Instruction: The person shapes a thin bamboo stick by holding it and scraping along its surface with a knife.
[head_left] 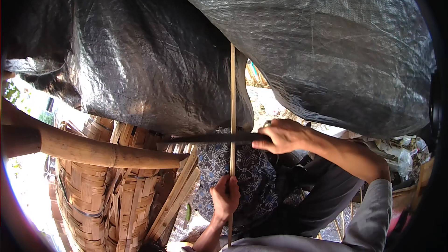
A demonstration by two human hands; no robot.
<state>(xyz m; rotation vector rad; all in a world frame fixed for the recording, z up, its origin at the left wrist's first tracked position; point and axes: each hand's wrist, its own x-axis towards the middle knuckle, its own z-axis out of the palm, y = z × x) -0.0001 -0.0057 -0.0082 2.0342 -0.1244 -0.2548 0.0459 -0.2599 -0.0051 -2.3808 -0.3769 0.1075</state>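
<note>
My left hand [225, 195] is closed around a thin bamboo strip [233, 89], which stands lengthwise in front of me and runs up toward the dark tarp. Above it, my right hand [282, 136] grips the handle end of a long dark-bladed knife [210, 139]. The blade lies crosswise over the strip, pointing left, and appears to touch it; the exact contact is hard to tell. A dark patterned cloth [252, 182] with blue and white marks covers my lap beneath the strip.
Dark plastic tarps [326, 51] hang across the far side. A thick bamboo pole [107, 153] juts in from the left, before woven bamboo baskets [81, 196]. Split bamboo pieces [175, 200] lean beside my left forearm. Crumpled clear plastic [405, 156] lies at the right.
</note>
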